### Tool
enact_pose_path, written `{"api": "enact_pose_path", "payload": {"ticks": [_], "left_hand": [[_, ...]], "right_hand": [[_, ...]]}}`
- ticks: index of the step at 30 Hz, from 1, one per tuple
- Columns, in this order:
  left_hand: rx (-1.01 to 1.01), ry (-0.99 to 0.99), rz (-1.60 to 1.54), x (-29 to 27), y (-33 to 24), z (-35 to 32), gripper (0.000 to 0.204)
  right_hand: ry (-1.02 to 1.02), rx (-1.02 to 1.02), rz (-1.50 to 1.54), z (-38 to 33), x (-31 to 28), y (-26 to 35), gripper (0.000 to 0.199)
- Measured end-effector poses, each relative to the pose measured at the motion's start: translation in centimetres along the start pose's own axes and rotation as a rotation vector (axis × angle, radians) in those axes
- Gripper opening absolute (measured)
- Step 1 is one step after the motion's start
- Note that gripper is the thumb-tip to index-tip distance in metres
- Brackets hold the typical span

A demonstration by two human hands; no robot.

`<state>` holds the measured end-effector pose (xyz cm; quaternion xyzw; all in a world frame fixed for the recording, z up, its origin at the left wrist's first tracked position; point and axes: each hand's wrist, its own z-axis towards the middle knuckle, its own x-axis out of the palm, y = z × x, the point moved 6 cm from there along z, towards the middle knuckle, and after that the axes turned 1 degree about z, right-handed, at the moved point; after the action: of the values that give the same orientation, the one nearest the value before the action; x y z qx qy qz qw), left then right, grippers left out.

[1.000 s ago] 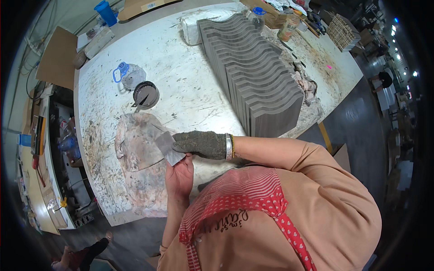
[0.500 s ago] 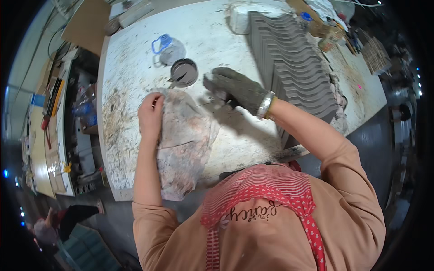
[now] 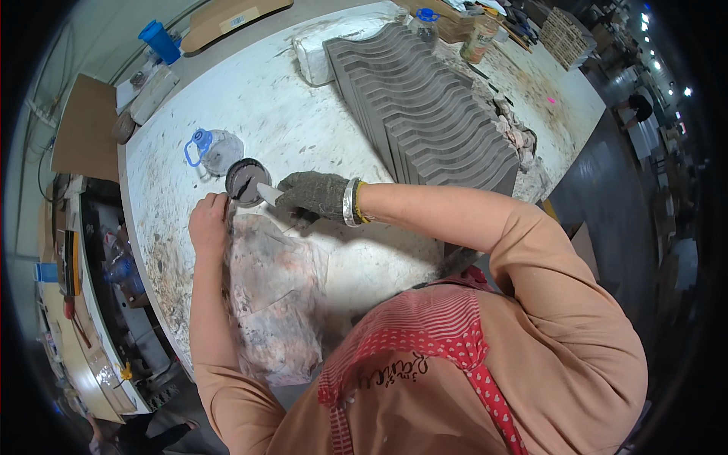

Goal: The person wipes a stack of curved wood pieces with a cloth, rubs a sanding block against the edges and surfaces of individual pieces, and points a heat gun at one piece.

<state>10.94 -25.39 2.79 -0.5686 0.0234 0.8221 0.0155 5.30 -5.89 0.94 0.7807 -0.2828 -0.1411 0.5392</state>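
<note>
My right hand (image 3: 312, 196), in a dark grey work glove with a silver band at the wrist, is closed on a flat, pale-bladed scraper (image 3: 268, 192). The blade's tip is at the rim of a round black tub (image 3: 248, 180) of dark grey paste, in which a dark streak shows. My bare left hand (image 3: 208, 223) lies just below the tub, at the upper left corner of a stained, crumpled cloth (image 3: 277, 273). Its fingers are curled; what they grip, if anything, is hidden. Beyond the tub stands a clear jug (image 3: 222, 154) with a blue handle.
Wavy grey slabs (image 3: 425, 106) stand in a long row right of my hands, with a white wrapped block (image 3: 311, 59) behind. A blue-capped bottle (image 3: 426, 26) and a jar (image 3: 479, 39) stand at the far right. Left of the white table (image 3: 280, 114) are shelves (image 3: 114, 265); a blue cup (image 3: 159, 42) stands far left.
My right hand has moved left to the tub, bringing the scraper blade to its rim. The whole view has turned, while my left hand stays by the cloth's corner.
</note>
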Motion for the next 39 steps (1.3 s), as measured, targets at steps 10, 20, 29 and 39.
{"api": "enact_pose_path", "payload": {"ticks": [10, 20, 29, 39], "left_hand": [[-0.086, 0.022, 0.040, -0.2, -0.3, 1.4, 0.011], [-0.417, 0.192, -0.444, 0.8, 0.8, 1.3, 0.024], [-1.006, -0.036, -1.336, 2.7, 4.1, -3.6, 0.021], [-1.059, -0.030, -1.524, 2.0, 3.2, -3.9, 0.020]], "right_hand": [[-0.036, 0.060, 0.114, 0.0, -0.7, -0.1, 0.025], [-0.074, -0.405, -0.652, 4.1, -2.6, 1.4, 0.063], [-0.231, -0.346, -0.825, 4.8, -1.9, 7.8, 0.053], [-0.201, -0.634, -1.200, 5.1, 0.7, 7.8, 0.033]]}}
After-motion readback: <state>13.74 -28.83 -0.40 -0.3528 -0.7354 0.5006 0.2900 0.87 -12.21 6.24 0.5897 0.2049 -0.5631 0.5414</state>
